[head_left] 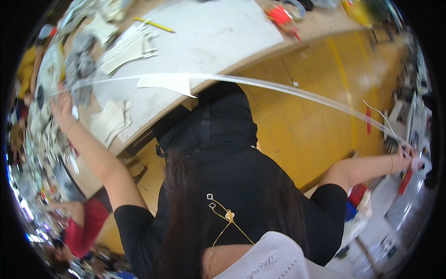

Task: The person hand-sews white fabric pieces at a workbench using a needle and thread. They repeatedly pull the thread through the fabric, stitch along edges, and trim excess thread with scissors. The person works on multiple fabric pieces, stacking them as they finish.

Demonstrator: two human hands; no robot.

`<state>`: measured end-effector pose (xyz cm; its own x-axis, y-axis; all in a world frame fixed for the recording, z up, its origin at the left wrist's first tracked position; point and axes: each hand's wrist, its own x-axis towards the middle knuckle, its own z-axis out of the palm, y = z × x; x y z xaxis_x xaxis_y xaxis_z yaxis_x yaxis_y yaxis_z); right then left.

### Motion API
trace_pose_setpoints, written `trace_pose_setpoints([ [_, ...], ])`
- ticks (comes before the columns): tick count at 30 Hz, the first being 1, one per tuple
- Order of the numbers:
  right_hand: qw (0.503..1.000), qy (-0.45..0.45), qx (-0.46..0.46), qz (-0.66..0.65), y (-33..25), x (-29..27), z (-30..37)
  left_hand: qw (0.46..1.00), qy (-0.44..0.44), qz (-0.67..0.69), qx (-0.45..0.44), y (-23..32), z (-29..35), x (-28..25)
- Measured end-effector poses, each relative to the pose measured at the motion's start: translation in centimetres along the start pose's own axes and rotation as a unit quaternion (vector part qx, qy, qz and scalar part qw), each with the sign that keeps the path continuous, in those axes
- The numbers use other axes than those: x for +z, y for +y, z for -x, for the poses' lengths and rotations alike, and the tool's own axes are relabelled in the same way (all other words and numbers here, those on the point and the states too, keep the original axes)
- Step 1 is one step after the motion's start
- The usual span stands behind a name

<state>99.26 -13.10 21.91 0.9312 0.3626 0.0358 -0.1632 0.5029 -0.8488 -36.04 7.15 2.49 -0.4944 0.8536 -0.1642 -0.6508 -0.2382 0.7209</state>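
A long translucent strip (pixel 278 87) stretches in a bowed line between my two spread arms, over the table and the floor. At its far left end my left hand (pixel 62 106) has its fingers around the strip, close to a dark round disc (pixel 40 96); the fingertips are blurred. Far to the right, my right hand (pixel 406 152) is closed on the strip's other end, beside a whitish ring (pixel 422 164). A thin white strand (pixel 383 115) curls up from the right hand. Below the strip, a cream fabric piece (pixel 165 83) hangs slightly over the table's front edge.
On the table (pixel 200 37) lie stacked cream fabric pieces (pixel 130 49), another pile (pixel 111 120), a yellow marker (pixel 155 24), grey cloth (pixel 81 60) and a red packet (pixel 280 15). Another person in red (pixel 86 225) sits at lower left. Equipment (pixel 413 111) lines the right.
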Motion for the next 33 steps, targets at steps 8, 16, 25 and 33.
trace_pose_setpoints([
  [8,0.953,-0.144,0.266,0.032,8.1,-8.0,9.7,0.993,0.036,-0.102,0.045,3.3,-1.4,-0.1],
  [16,0.482,0.036,0.23,0.845,25.5,-18.1,12.4,0.91,-0.243,-0.329,0.062,-14.5,18.6,27.1],
  [25,0.59,-0.61,0.195,0.492,29.3,25.0,32.0,0.535,-0.654,-0.51,0.162,-30.5,40.6,50.6],
  [33,0.323,-0.828,0.345,0.302,22.2,39.3,50.6,0.597,-0.686,-0.395,0.132,-37.4,43.3,44.1],
])
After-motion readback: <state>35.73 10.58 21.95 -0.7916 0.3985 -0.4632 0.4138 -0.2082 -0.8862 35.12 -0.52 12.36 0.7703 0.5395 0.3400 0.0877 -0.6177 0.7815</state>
